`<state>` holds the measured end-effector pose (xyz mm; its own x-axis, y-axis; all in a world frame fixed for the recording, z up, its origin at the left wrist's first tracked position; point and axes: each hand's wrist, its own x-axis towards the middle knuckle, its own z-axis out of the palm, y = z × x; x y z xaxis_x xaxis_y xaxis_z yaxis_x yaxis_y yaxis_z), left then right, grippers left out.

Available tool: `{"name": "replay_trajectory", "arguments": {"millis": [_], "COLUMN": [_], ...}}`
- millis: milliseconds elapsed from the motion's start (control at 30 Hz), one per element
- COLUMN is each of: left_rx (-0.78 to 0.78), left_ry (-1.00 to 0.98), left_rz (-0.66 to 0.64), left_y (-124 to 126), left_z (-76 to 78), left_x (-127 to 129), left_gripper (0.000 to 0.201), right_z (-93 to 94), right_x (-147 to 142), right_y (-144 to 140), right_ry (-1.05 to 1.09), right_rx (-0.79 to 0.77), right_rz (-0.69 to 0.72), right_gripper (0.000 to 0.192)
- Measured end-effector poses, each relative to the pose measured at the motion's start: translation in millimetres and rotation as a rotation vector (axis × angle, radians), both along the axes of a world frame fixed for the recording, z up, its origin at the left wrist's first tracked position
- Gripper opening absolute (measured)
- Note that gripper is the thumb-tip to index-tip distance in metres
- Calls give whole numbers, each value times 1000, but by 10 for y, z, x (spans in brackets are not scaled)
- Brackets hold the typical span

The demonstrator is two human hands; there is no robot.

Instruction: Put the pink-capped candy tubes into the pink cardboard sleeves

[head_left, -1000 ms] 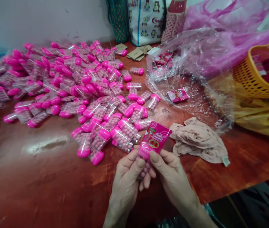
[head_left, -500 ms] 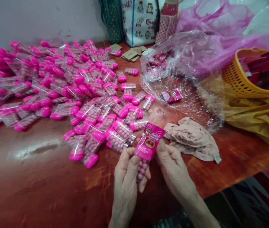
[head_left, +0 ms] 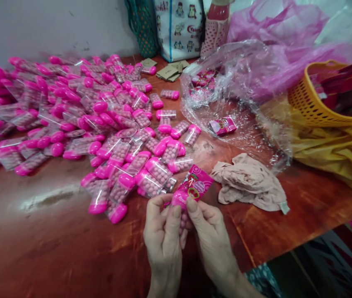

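Observation:
Both my hands meet low in the middle of the view, around one small clear container (head_left: 183, 220) of pink candy balls with a pink cap (head_left: 179, 198). My left hand (head_left: 164, 234) grips its left side, thumb on the front. My right hand (head_left: 211, 234) pinches with its thumb at the right, where a printed magenta wrapper (head_left: 197, 181) meets the cap. This wrapper sticks up past the cap, tilted to the right. Whether the cap sits inside or in front of it, I cannot tell. My fingers hide most of the container's lower part.
A large heap of similar pink-capped containers (head_left: 70, 99) spreads over the red-brown table (head_left: 54, 248). A crumpled cloth (head_left: 250, 182) lies right of my hands. Beyond it are clear plastic (head_left: 240, 82) with printed wrappers (head_left: 223, 125), a yellow basket (head_left: 312, 99) and cardboard pieces (head_left: 168, 72).
My right hand has moved left and down, from the wrapper's side edge onto its lower part by the cap. The glossy cap now shows where the wrapper's lower front was.

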<state>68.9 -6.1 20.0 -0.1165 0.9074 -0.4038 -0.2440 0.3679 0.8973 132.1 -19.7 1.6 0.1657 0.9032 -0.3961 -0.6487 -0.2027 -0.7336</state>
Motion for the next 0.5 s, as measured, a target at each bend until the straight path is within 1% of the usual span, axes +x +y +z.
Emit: {"name": "replay_trajectory", "arguments": {"millis": [100,233,333,433,500], "left_rx": [15,54,36,-3,-62], "left_ry": [47,151,152,54,0], "left_rz": [-65,-143,-185,-134,-71], "left_y": [18,0,-25,-57,-81], "left_z": [3,6,7,3,-4], "left_x": [7,10,-3,-10,-3], "left_gripper": [19,16,15,20,23], "right_z": [-5,41,78,81,72], "right_x": [139,261,256,205,162], "right_y": [38,93,100,84,73], "right_ry": [56,15,15,8,-90], "right_rx": [-3,-22,-24,-20,-28], "right_rz": [23,9,-36,3,2], "right_gripper": [20,16,13,13,14]}}
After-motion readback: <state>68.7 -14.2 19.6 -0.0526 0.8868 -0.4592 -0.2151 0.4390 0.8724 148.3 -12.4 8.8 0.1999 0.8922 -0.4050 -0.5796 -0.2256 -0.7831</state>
